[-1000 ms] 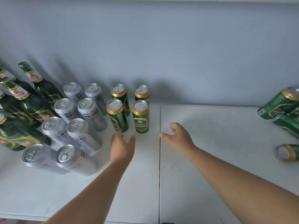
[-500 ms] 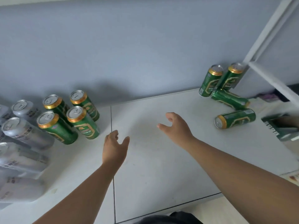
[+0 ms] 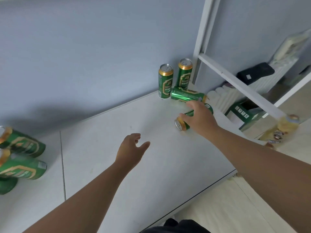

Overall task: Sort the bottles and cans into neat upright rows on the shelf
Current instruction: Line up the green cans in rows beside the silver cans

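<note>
On the white shelf (image 3: 104,148) a green can (image 3: 182,125) lies on its side at the right. My right hand (image 3: 201,119) lies over it with the fingers curled around its body. A second green can (image 3: 186,95) lies just behind it. Two more green cans (image 3: 165,81) (image 3: 185,74) stand upright against the back wall. My left hand (image 3: 133,150) hovers over the middle of the shelf, fingers apart and holding nothing. At the far left edge stand blurred green cans (image 3: 21,143) (image 3: 20,169), partly cut off.
A white frame post (image 3: 202,31) and a slanted white bar (image 3: 235,81) rise right of the cans. Beyond them are a black object (image 3: 255,73), white rolls (image 3: 222,96), a green box (image 3: 242,111) and a yellowish bottle (image 3: 284,130). The shelf's front edge (image 3: 202,190) runs diagonally at lower right.
The view has swung right, so the sorted rows have slid to the left edge. My right hand has reached out and come down on the lying green can. My left hand has followed rightward, still open.
</note>
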